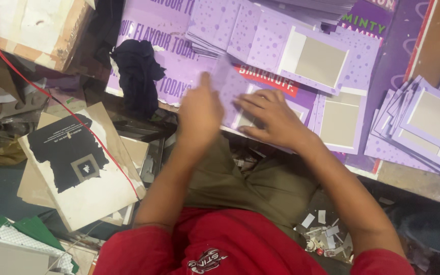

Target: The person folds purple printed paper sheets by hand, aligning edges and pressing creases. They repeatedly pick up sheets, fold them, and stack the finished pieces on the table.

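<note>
My left hand grips the left edge of a purple dotted card sheet and lifts that edge as a flap. My right hand lies flat on the same sheet, fingers spread, pressing it down on the work surface. The sheet has a pale rectangular panel, partly hidden under my right hand. Both forearms reach forward from red sleeves over my lap.
Similar purple sheets with grey panels lie ahead and in a fanned stack at the right. A dark cloth lies at upper left. A white and black board leans at left under a red cord. Paper scraps litter the floor.
</note>
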